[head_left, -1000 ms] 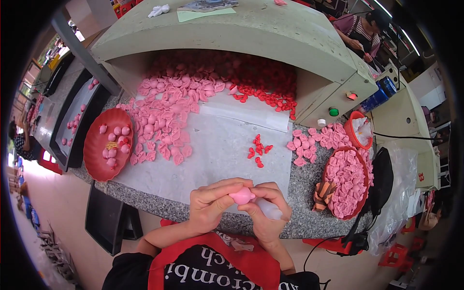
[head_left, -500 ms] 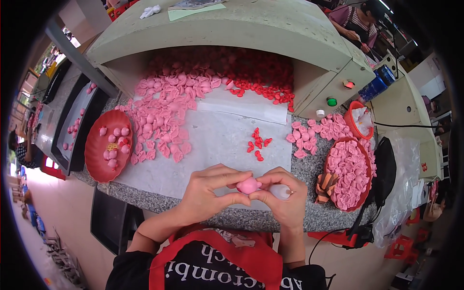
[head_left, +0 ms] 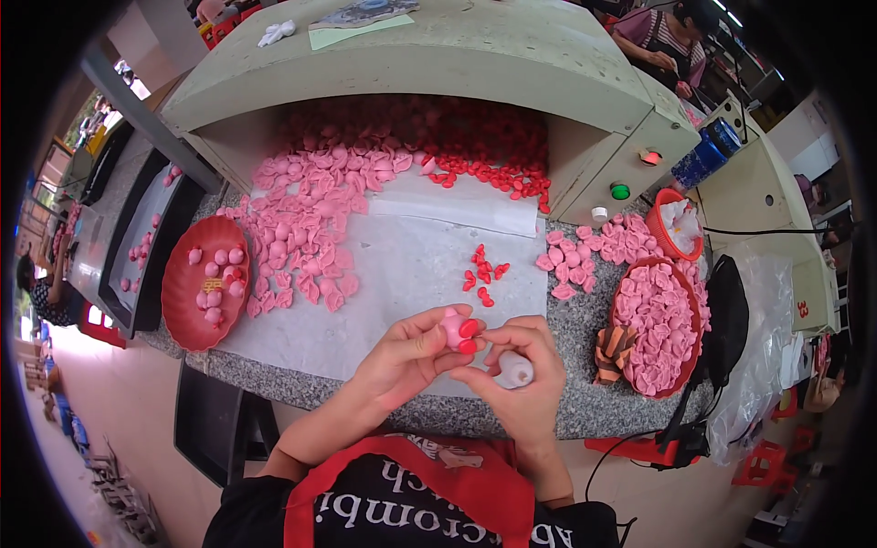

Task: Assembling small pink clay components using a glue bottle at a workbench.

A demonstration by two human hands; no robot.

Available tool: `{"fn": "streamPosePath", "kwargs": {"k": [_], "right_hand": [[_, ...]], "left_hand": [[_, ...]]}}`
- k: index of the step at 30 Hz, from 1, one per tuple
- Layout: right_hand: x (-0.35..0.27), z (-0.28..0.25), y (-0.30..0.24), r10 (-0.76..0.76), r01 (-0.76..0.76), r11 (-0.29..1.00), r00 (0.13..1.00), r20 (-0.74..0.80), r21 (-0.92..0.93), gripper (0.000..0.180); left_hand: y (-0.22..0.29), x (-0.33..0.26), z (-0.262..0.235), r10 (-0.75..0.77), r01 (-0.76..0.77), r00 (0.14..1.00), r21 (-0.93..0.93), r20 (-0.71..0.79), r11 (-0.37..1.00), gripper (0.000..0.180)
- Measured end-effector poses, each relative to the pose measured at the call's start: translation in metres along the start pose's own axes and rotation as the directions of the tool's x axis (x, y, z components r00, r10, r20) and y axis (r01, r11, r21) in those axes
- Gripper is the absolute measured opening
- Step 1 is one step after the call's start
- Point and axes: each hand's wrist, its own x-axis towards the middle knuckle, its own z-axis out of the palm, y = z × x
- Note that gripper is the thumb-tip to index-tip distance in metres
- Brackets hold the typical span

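Observation:
My left hand (head_left: 406, 354) is closed around a small pink rubbery figure (head_left: 454, 327), pinched between thumb and fingers. Two shiny red pieces (head_left: 468, 338) sit on the figure's right side. Close beside it, my right hand (head_left: 521, 365) keeps a small whitish bottle (head_left: 516, 370) tucked against its palm. Its thumb and index fingertips come together near the red pieces; whether they touch them is hard to make out. Beyond my hands, several loose red pieces (head_left: 484, 272) lie on the white paper (head_left: 402, 274).
Pink parts (head_left: 301, 210) and red parts (head_left: 493, 164) heap inside the pale cabinet (head_left: 393, 64). A red scalloped tray (head_left: 183, 315) with round pink figures stands left. At right are a full basket of pink parts (head_left: 653, 320), a striped cloth bundle (head_left: 614, 354) and a red cup (head_left: 667, 242).
My left hand has turned the pink figure so its red pieces show. My right fingers have drawn back from its body, and the whitish bottle has shifted slightly left and tilted.

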Motion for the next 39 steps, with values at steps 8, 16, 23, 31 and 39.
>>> {"fn": "streamPosePath", "kwargs": {"k": [8,16,23,31,39], "right_hand": [[-0.008,0.006,0.008,-0.091,0.088,0.994,0.994,-0.057,-0.06,0.032],[-0.008,0.007,0.009,-0.235,0.228,0.958,0.972,-0.018,-0.174,0.027],[-0.005,0.009,0.012,-0.245,0.234,0.943,0.969,-0.018,-0.238,0.03],[-0.001,0.003,0.011,-0.225,0.235,0.959,0.971,0.077,-0.161,0.03],[-0.004,0.003,0.019,-0.249,0.256,0.959,0.966,0.067,-0.122,0.03]], "left_hand": [[0.004,-0.007,0.01,0.171,-0.18,0.984,0.367,0.059,0.913,0.036],[0.001,-0.011,0.007,0.286,-0.316,0.949,0.464,0.135,0.828,0.03],[-0.002,-0.009,0.007,0.281,-0.276,0.958,0.433,0.053,0.858,0.027],[0.014,-0.013,0.013,0.323,-0.338,0.932,0.709,0.163,0.619,0.032],[0.01,-0.015,0.013,0.498,-0.463,0.792,0.879,0.352,0.115,0.026]]}}
